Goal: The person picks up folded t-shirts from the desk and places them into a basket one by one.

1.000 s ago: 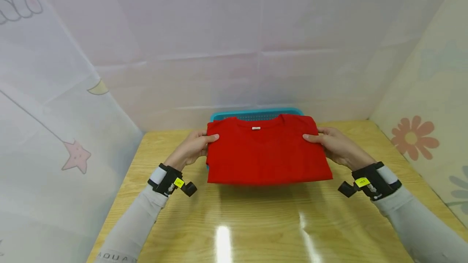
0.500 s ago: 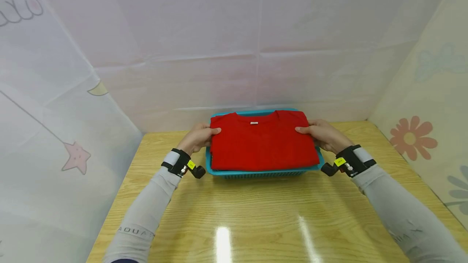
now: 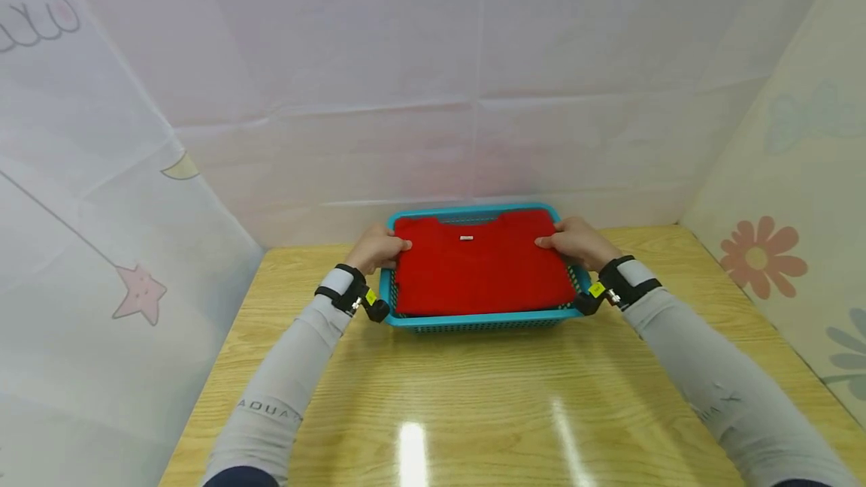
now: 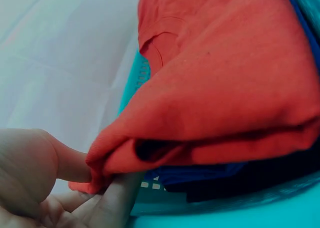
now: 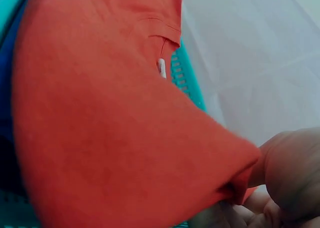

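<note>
A folded red T-shirt [image 3: 482, 269] with a small white neck label lies inside the rim of a blue plastic basket [image 3: 483, 319]. My left hand [image 3: 376, 248] pinches its left side near the collar, thumb on top and fingers underneath. On the opposite side my right hand [image 3: 580, 243] grips the shirt the same way. In the left wrist view, dark blue folded cloth [image 4: 200, 172] shows beneath the red shirt [image 4: 225, 83], inside the basket. The right wrist view has the shirt's corner bunched between thumb and fingers of the right hand [image 5: 285, 178].
The basket stands at the back of a wooden table [image 3: 487, 389], close to a pale sheet-covered wall [image 3: 473, 96]. Patterned side walls, one with a pink star [image 3: 140, 293] and one with a red flower [image 3: 763, 257], flank the table.
Both hands have moved down and closer together with the red T-shirt, from in front of and above the basket to inside its rim. The basket's front edge is now uncovered.
</note>
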The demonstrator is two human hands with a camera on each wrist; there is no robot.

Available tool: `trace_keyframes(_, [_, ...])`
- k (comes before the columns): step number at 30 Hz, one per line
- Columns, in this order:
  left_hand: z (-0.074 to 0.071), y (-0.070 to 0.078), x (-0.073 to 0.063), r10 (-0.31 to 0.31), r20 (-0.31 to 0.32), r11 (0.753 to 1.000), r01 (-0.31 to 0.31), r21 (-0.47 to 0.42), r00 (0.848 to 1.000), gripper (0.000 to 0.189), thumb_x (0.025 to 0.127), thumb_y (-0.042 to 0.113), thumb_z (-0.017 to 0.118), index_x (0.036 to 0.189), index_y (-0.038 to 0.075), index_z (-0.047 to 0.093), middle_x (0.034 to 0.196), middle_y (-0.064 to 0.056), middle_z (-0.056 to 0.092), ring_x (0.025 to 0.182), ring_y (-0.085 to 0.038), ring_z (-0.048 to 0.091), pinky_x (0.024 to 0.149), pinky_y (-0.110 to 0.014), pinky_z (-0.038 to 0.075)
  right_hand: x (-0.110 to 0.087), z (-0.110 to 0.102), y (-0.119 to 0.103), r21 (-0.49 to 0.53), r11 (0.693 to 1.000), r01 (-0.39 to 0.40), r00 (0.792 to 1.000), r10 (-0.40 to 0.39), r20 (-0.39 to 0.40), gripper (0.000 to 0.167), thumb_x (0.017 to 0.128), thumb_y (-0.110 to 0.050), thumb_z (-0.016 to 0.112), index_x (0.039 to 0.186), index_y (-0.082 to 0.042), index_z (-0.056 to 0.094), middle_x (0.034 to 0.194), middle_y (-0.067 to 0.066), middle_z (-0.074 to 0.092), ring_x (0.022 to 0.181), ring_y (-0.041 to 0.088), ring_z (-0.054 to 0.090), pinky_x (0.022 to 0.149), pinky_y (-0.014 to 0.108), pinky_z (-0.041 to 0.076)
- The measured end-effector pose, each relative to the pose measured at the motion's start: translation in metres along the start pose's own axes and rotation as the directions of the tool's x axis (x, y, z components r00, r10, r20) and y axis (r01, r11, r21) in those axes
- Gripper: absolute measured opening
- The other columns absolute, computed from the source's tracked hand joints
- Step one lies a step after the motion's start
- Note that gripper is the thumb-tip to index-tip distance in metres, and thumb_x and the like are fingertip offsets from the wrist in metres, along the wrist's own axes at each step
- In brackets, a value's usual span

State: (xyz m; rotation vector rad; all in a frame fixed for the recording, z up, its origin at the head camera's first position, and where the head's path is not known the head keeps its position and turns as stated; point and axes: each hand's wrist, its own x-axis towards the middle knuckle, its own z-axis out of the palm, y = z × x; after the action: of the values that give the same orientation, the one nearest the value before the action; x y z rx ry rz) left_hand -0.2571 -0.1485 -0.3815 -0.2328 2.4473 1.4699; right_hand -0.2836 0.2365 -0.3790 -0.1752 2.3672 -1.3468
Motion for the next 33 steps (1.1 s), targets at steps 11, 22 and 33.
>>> trace_keyframes(11, [0.012,0.009,0.009,0.012,-0.056,0.983,-0.002,0.182,0.998,0.021,0.098,-0.001,0.054,0.082,0.007,0.044,0.084,-0.008,0.045,0.067,-0.021,0.06,0.071,-0.034,0.061,0.011,0.008,-0.003,-0.146,0.989,-0.034,0.999,0.029,-0.035,0.043,0.107,-0.009,0.06,0.074,-0.014,0.033,0.061,-0.003,0.041,0.058,0.013,0.057,0.058,0.027,0.051])
trace_keyframes(22, [0.012,0.013,0.027,0.041,-0.104,0.95,-0.006,0.313,0.994,0.03,0.09,-0.005,0.048,0.075,0.014,0.031,0.07,-0.002,0.025,0.052,-0.016,0.027,0.049,-0.029,0.033,0.026,0.014,-0.002,-0.399,0.917,-0.028,0.993,-0.02,-0.116,0.022,0.105,-0.013,0.057,0.09,-0.002,0.046,0.069,0.006,0.047,0.059,0.019,0.052,0.056,0.029,0.046])
trace_keyframes(33, [0.01,0.014,0.03,0.053,-0.115,0.95,-0.015,0.311,0.992,0.028,0.092,-0.005,0.049,0.076,0.013,0.034,0.072,-0.003,0.028,0.053,-0.016,0.03,0.049,-0.029,0.035,0.029,0.013,-0.011,-0.472,0.882,-0.015,0.997,-0.025,-0.079,0.011,0.099,-0.007,0.05,0.097,0.003,0.047,0.075,0.009,0.047,0.062,0.022,0.048,0.059,0.03,0.041])
